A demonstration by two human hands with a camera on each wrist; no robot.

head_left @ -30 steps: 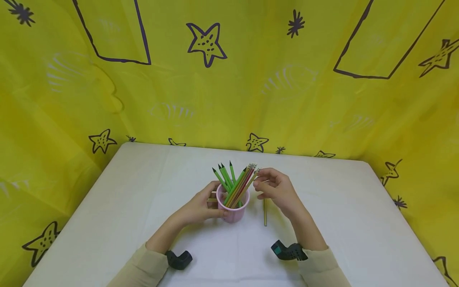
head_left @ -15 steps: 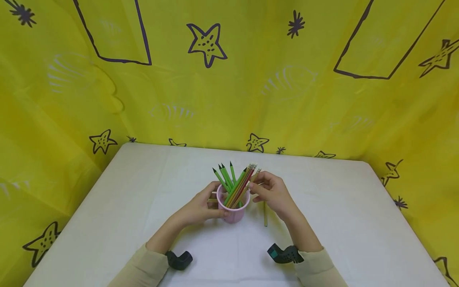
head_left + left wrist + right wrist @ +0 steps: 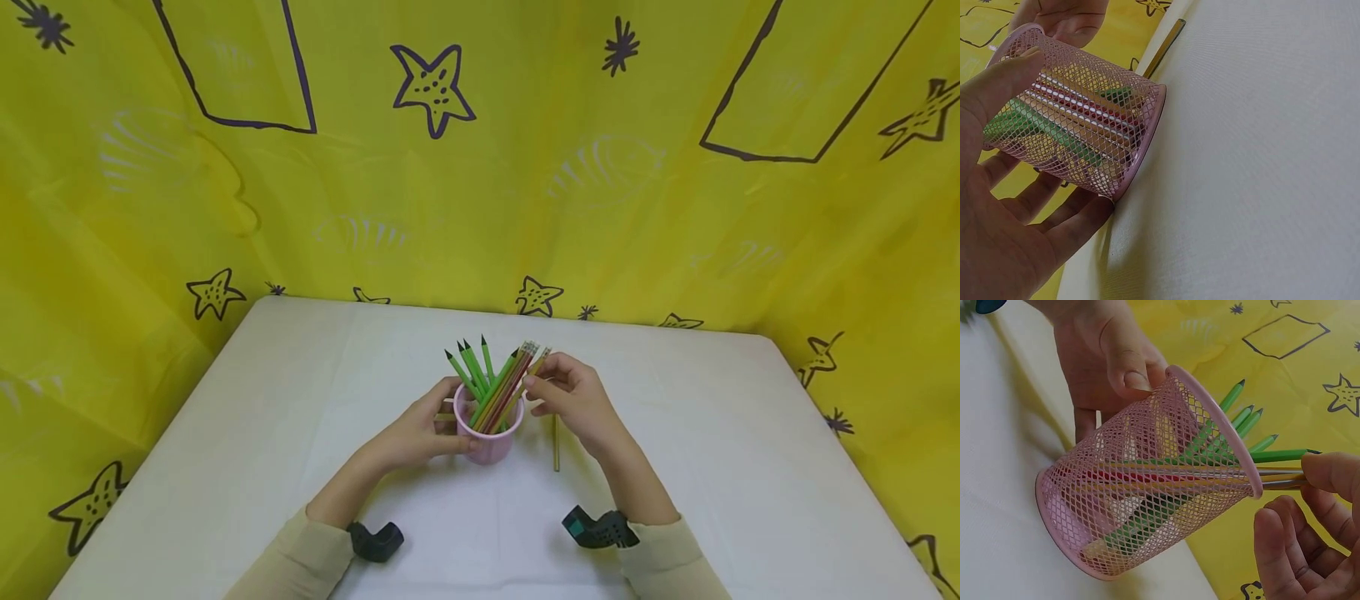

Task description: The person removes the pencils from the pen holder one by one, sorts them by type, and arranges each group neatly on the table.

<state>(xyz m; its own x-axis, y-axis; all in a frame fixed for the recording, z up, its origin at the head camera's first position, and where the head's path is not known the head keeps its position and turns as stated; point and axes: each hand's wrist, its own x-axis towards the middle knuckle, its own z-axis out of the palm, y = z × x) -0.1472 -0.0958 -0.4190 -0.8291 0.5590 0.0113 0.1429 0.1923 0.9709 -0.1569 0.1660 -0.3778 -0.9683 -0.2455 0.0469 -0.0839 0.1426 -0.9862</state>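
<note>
A pink mesh pencil cup (image 3: 491,450) stands on the table, and my left hand (image 3: 412,431) grips its left side, thumb along the near wall and fingers behind. Several green pencils (image 3: 472,365) lean in it, dark points up. Beside them slants a bundle of yellow and red pencils (image 3: 504,392), eraser ends up. At the cup's right, my right hand (image 3: 579,398) pinches a yellow pencil (image 3: 543,358) near its eraser end, between thumb and index finger. The pencil's lower part is still inside the cup. In the right wrist view the other fingers (image 3: 1277,544) are loosely curled outside the rim.
A single yellow pencil (image 3: 557,446) lies on the white table (image 3: 750,467) just right of the cup, partly under my right hand. Behind the table's far edge hangs a yellow curtain (image 3: 480,208) with drawn stars. Each wrist carries a dark camera (image 3: 600,529).
My right hand has moved left to the yellow pencil and taken hold of it, then shifted slightly up and right, parting its eraser end from the bundle. The left hand has stayed put.
</note>
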